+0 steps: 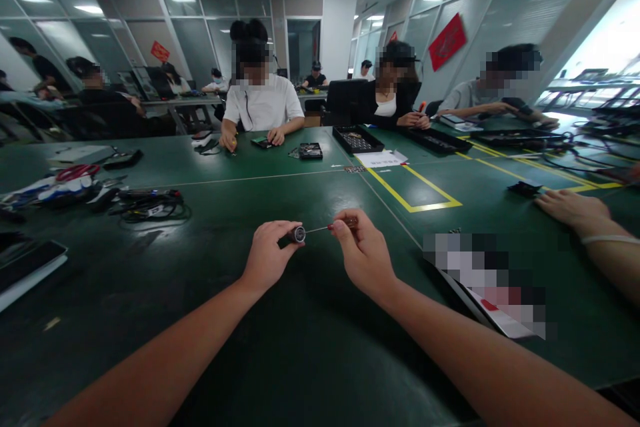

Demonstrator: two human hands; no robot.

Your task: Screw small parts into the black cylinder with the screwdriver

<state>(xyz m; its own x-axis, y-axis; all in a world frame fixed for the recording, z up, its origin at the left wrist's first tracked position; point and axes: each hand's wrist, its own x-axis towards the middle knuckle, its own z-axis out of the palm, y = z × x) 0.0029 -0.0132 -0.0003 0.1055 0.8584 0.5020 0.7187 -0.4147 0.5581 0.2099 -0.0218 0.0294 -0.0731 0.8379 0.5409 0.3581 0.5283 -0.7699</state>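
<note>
Between thumb and fingers, my left hand (271, 252) grips a small dark cylindrical part (299, 234); its round end, with a grey ring, faces me and to the right. My right hand (364, 250) is closed around the reddish handle of a screwdriver (320, 229). The thin shaft points left, its tip at or very near the cylinder's end; whether it touches I cannot tell. Both hands are held above the green table (310, 327). My fingers hide part of the cylinder and most of the handle.
At left lie bundled cables (150, 203) and a dark-topped box (30, 263). A blurred-out packet or paper (485, 287) lies right of my right forearm. Another person's hand (575, 210) rests at right. Across the table sit several people, near black trays (357, 140) and yellow tape (435, 205).
</note>
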